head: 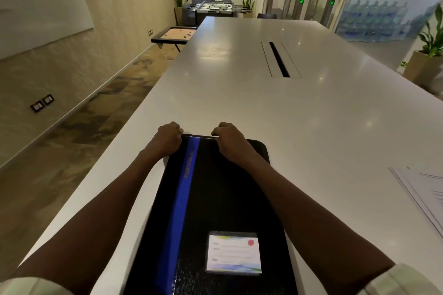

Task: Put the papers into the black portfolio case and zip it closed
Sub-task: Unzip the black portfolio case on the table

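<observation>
Gripping the far edge of the black portfolio case (215, 199), the person is curling both hands over it, the left hand (167, 137) at the far left corner and the right hand (229, 140) just right of the blue stripe (184, 199); each grip is clamped on that edge. The case is lying flat on the white surface (311, 115), reaching from near to far between the forearms. The papers (424, 194) are sitting well apart at the right, not yet inside, so I judge this to be the opening step: next the zipper needs finding and running round. The zipper pull is hidden under the fingers, and the papers are cut off by the frame.
</observation>
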The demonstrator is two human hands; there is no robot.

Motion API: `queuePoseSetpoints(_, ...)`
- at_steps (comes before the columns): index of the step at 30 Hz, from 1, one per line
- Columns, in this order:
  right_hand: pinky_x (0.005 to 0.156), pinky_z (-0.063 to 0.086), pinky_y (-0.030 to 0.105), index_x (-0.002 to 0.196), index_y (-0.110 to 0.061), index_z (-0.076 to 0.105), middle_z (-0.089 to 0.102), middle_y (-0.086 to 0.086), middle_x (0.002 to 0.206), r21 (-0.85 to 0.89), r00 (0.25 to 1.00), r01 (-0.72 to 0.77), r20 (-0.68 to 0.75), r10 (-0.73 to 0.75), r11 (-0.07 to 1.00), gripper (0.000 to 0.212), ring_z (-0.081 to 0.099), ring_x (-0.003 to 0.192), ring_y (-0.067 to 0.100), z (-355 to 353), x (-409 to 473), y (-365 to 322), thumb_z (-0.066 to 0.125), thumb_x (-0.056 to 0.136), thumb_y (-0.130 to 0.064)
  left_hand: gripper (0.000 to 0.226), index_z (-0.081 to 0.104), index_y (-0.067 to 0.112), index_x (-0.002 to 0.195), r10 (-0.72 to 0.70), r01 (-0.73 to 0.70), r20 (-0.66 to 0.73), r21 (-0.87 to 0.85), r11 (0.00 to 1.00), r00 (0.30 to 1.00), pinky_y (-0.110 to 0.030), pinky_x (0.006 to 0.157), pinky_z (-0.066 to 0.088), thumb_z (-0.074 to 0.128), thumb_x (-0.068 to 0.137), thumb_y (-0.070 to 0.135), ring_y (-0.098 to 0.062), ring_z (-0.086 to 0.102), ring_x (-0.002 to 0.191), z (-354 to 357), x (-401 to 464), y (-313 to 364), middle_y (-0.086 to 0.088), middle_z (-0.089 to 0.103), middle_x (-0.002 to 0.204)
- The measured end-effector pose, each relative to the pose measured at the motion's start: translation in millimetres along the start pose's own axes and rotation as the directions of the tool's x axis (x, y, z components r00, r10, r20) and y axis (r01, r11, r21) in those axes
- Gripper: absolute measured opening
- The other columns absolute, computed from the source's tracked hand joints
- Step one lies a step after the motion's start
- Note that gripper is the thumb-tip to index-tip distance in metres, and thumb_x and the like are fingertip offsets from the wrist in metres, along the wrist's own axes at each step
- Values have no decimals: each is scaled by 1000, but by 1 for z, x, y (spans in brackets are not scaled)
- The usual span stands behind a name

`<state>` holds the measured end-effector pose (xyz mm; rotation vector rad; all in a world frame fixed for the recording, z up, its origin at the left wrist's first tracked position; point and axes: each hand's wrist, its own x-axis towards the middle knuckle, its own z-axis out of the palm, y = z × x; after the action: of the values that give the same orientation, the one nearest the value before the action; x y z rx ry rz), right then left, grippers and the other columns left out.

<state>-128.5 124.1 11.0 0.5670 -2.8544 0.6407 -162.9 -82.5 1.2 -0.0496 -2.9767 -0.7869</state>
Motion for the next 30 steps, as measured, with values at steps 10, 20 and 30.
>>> queuePoseSetpoints(10, 78, 48, 38, 108, -7, 72, 66, 15, 98, 7, 996, 80, 27, -80, 997, 35, 52, 96, 31, 24, 21, 7, 42, 91, 1, 53, 62, 4, 82, -163, 122, 157, 245, 962, 974, -38, 82, 50, 58, 85, 57, -32, 62, 89, -17, 47, -2, -15, 68, 92)
queuePoseSetpoints(20, 72, 48, 36, 110, -9, 70, 63, 10, 94, -25, 988, 101, -117, -103, 995, 29, 48, 95, 24, 40, 16, 9, 46, 94, -13, 29, 65, 2, 67, -313, 270, 342, 167, 948, 886, -31, 65, 59, 88, 66, 20, -22, 70, 59, -26, 61, 41, -9, 70, 59)
queuePoseSetpoints(30, 79, 50, 40, 110, -5, 68, 63, 11, 100, -31, 985, 110, -130, -114, 993, 30, 48, 101, 24, 42, 15, 8, 43, 93, -8, 19, 57, 13, 69, -249, 232, 22, 294, 927, 968, -27, 65, 46, 72, 56, 12, -25, 65, 78, -17, 49, 58, -6, 67, 77)
